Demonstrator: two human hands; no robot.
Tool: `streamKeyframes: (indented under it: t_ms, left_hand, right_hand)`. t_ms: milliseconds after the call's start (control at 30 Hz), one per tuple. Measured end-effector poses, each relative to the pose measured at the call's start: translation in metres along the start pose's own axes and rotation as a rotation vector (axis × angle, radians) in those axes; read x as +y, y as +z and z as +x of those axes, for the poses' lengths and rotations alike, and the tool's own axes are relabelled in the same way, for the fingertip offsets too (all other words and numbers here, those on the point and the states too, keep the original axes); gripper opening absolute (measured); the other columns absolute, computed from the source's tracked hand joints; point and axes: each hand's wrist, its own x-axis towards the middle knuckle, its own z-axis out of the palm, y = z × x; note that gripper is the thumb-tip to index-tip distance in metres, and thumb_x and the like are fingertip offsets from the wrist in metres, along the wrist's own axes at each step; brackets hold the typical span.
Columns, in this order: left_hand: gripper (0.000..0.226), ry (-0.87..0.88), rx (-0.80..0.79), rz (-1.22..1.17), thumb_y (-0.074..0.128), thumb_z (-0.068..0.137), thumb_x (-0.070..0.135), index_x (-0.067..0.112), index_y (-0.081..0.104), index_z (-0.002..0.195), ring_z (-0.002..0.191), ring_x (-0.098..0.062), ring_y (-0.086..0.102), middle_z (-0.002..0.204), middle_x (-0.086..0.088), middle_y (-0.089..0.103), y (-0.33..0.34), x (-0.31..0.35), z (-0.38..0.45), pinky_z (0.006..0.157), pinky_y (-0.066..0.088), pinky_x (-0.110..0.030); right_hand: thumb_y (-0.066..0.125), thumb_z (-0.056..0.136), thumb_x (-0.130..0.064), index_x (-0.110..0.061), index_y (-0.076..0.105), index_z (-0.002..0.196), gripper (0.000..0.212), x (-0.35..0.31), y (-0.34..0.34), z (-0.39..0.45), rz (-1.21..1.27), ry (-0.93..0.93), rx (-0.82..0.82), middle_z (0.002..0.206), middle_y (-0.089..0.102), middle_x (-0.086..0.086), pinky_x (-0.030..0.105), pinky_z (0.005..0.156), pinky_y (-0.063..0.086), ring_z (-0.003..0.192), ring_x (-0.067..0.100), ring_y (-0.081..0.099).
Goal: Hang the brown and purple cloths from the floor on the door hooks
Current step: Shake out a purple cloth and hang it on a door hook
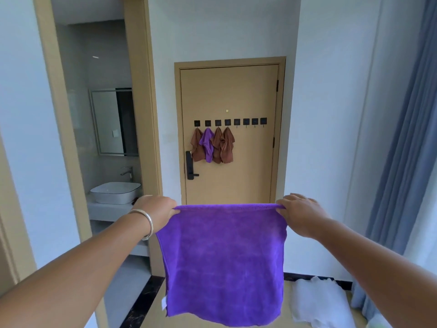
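**Purple cloth held spread before the door**

Purple microfibre, a square cloth, hangs flat in front of the person, stretched by its two top corners; the left hand pinches the left corner between thumb and curled fingers, a silver bangle on its wrist; the right hand pinches the right corner the same way, so both hands are clamped on the cloth and set well apart; a small white label shows at the cloth's lower left corner. Beyond it stands a tan door with a row of black hooks across its middle; the four hooks at the left carry hung cloths, brown, purple, brown, brown, touching one another, just above the black door handle; the four hooks at the right are bare. A white cloth lies crumpled on the floor at the lower right, near a blue curtain. Left of the door an open doorway shows a white basin, a tap and a mirror.
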Motion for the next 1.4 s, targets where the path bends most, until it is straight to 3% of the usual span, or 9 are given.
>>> streamKeyframes:
  t_ms: [400,633,800,967,1400]
  left_hand:
    - [0.034,0.023,0.008,0.022,0.029,0.103,0.042,0.026,0.049,0.081,0.074,-0.014,0.050,0.072,0.009,0.048,0.039,0.006,0.175,0.060,0.030,-0.026]
    - [0.041,0.042,0.016,0.001,0.030,0.102,0.044,0.021,0.061,0.087,0.081,-0.019,0.061,0.084,0.003,0.064,0.083,-0.020,0.296,0.068,0.044,-0.030]
    - [0.037,0.062,0.065,-0.016,0.030,0.102,0.042,0.022,0.058,0.089,0.077,-0.017,0.056,0.081,0.005,0.059,0.102,-0.044,0.388,0.063,0.035,-0.027]
    - [0.034,0.061,0.097,-0.054,0.031,0.102,0.040,0.024,0.057,0.089,0.079,-0.018,0.059,0.082,0.003,0.061,0.109,-0.062,0.465,0.064,0.038,-0.027]
    - [0.032,0.099,0.068,-0.013,0.031,0.102,0.041,0.024,0.050,0.083,0.074,-0.015,0.052,0.079,0.005,0.055,0.172,-0.066,0.623,0.062,0.034,-0.026]
  right_hand:
    - [0.024,0.101,-0.042,-0.034,0.055,0.121,0.038,0.060,0.056,0.163,-0.011,0.009,0.004,0.123,0.055,-0.011,0.033,0.103,0.036,0.125,0.012,0.041]
    - [0.023,0.101,-0.042,-0.034,0.054,0.121,0.037,0.072,0.100,0.263,-0.033,0.036,-0.016,0.127,0.052,-0.012,0.031,0.103,0.035,0.127,0.010,0.039]
    - [0.023,0.102,-0.042,-0.033,0.054,0.122,0.038,0.077,0.108,0.350,-0.055,0.067,-0.006,0.129,0.052,-0.011,0.031,0.102,0.036,0.128,0.011,0.040]
    - [0.023,0.101,-0.043,-0.034,0.053,0.124,0.039,0.087,0.115,0.428,-0.049,0.113,0.037,0.132,0.050,-0.011,0.033,0.102,0.036,0.129,0.012,0.039]
    - [0.024,0.101,-0.044,-0.032,0.056,0.107,0.035,0.127,0.188,0.568,-0.048,0.118,0.031,0.116,0.054,-0.010,0.033,0.097,0.039,0.120,0.013,0.044]
